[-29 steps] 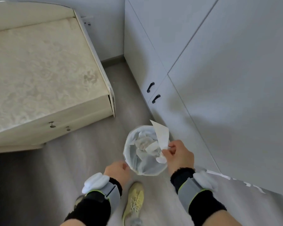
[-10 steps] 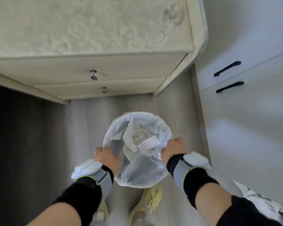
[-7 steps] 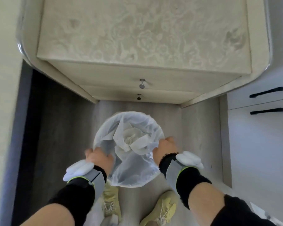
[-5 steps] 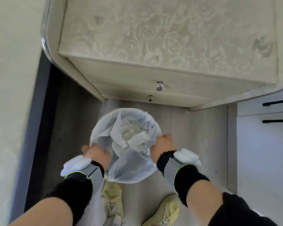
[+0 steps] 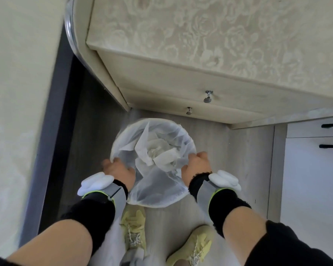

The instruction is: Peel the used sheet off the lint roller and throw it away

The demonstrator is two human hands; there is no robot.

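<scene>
Yellow shoes (image 5: 133,225), rose-patterned cream cabinet (image 5: 210,45)

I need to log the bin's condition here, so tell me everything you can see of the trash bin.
The trash bin is small and round, lined with a thin, translucent white plastic bag that drapes over its rim. It stands upright on the wood-look floor in front of the cream drawer unit. Crumpled white paper sheets fill its middle. The left hand grips the rim on one side and the right hand grips the opposite side. Two yellow shoes are just below it.
</scene>
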